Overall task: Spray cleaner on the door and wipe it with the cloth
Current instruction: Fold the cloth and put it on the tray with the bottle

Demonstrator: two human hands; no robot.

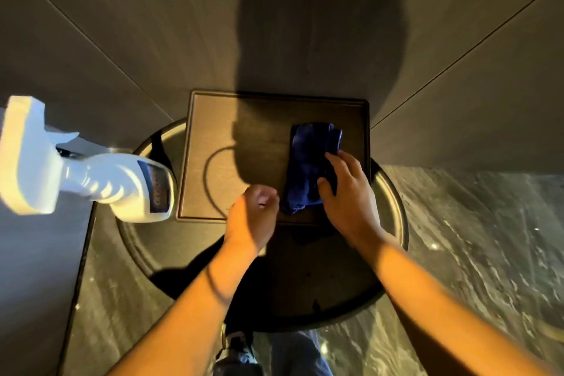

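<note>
A folded dark blue cloth (308,162) lies on a square dark tray (213,119) on top of a round stand. My right hand (348,192) rests on the cloth's right side, fingers closing around its edge. My left hand (256,214) hovers just left of the cloth, fingers curled in a loose fist, holding nothing. A white spray bottle (100,177) with a blue label stands at the left, on a ledge beside the tray, its trigger head towards the camera. The dark wood-grain door panel (305,24) rises behind the tray.
The round dark stand (393,217) carries the tray. A marble-patterned floor (476,238) spreads to the right and below. A grey ledge (39,268) runs along the left. My legs and a shoe show at the bottom.
</note>
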